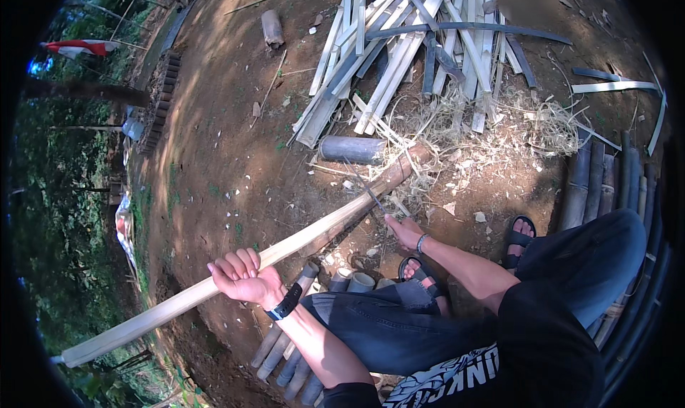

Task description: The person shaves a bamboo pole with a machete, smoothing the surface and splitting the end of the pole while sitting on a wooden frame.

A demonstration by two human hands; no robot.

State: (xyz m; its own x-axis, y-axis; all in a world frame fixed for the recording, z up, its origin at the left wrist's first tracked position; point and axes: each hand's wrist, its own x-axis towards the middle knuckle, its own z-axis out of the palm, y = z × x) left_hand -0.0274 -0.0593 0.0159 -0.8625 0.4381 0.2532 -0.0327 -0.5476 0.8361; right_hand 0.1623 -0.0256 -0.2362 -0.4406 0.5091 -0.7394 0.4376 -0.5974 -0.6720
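Note:
A long pale split-bamboo slat (314, 231) runs from the lower left up to the middle. Its far end lies along a brown log (412, 163) on the ground. My left hand (246, 278), palm turned up, has its fingers curled around the slat at mid-length. My right hand (404, 233) is closed around the handle of a knife, the handle mostly hidden by the fingers. The thin dark knife blade (372, 194) crosses the slat near its far end; whether it cuts in cannot be made out.
Beyond the log, split bamboo strips (407, 47) lie in a loose pile, with curly shavings (539, 126) beside them. A short bamboo section (352, 149) lies left of the log. Dark bamboo poles (579, 183) line the right; more poles (275, 354) show under my left leg.

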